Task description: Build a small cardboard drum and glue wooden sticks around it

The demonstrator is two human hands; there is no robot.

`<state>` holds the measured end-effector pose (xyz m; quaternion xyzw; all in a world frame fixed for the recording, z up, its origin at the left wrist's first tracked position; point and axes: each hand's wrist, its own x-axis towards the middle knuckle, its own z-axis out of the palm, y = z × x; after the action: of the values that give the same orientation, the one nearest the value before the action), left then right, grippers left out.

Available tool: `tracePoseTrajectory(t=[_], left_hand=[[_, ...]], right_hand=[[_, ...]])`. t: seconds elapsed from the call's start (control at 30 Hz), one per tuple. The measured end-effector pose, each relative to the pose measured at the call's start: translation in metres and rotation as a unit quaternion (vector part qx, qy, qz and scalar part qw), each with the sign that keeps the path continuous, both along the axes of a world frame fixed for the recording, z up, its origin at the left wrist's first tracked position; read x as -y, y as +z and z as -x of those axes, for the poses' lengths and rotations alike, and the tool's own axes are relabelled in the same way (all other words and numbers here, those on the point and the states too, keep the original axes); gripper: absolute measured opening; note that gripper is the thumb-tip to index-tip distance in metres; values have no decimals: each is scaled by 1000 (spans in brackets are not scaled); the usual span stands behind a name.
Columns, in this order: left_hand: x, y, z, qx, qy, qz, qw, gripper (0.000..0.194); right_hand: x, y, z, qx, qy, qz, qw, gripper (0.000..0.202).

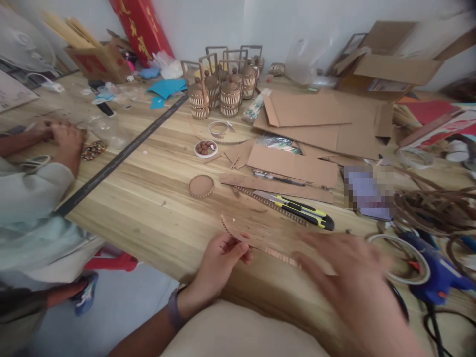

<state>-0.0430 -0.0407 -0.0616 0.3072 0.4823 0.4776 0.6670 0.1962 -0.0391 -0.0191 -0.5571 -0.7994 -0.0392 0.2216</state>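
Note:
My left hand pinches a thin, curved slatted wooden strip between thumb and fingers, low over the table's near edge. One end of the strip curls up to the left; the other runs right. By that right end is my right hand, blurred by motion, its fingers stretched out and the thumb apart; whether it touches the strip I cannot tell. Beyond the strip lie a yellow-and-black utility knife with its blade out, another slatted strip and a small round tray with a slatted rim.
Several small lidded baskets with tall handles stand at the back. Cardboard pieces and a bowl of brown beads lie mid-table. A blue glue gun and a white ring are at right. Another person's hands rest at left.

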Motion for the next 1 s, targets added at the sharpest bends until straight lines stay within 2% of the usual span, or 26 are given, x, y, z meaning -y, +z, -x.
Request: tracePoseTrajectory(t=[0.07, 0.17, 0.27, 0.47, 0.53, 0.63, 0.7, 0.73, 0.8, 0.87, 0.9, 0.93, 0.97, 1.0], left_hand=[[1, 0, 2, -8, -18, 1, 1000, 44], [1, -2, 6, 4, -23, 3, 1000, 43], [1, -5, 7, 22, -27, 18, 999, 43], [1, -11, 12, 37, -22, 20, 999, 55], [6, -10, 18, -12, -5, 6, 1000, 52], [19, -9, 35, -177, 25, -49, 983, 36], [31, -14, 51, -328, 59, -124, 935, 29], [37, -19, 61, -406, 84, -174, 893, 28], [50, -37, 82, -532, 155, -261, 791, 35], [58, -60, 105, -608, 255, -282, 697, 45], [60, -73, 116, -623, 303, -268, 669, 53], [61, -85, 127, -622, 351, -233, 661, 61], [61, -96, 137, -610, 404, -186, 656, 67], [61, -105, 144, -587, 435, -119, 672, 69]], right_hand=[[-8, -12, 38, -19, 100, 39, 994, 31], [-15, -27, 63, -45, 139, 70, 987, 15], [-21, -39, 58, -30, 165, 56, 984, 10], [-30, -58, 42, 34, 164, -12, 986, 19], [-30, -61, 39, 43, 164, -20, 985, 19], [-30, -64, 37, 40, 157, -26, 986, 18], [-29, -64, 37, 31, 151, -28, 988, 17], [-28, -64, 37, 26, 148, -29, 988, 16], [-27, -63, 38, 22, 144, -28, 989, 16], [-25, -62, 40, 24, 139, -22, 990, 17], [-25, -61, 40, 28, 135, -16, 990, 17], [-24, -60, 41, 30, 131, -13, 991, 18], [-23, -59, 41, 32, 129, -10, 991, 18], [-23, -58, 42, 32, 127, -9, 991, 18]])
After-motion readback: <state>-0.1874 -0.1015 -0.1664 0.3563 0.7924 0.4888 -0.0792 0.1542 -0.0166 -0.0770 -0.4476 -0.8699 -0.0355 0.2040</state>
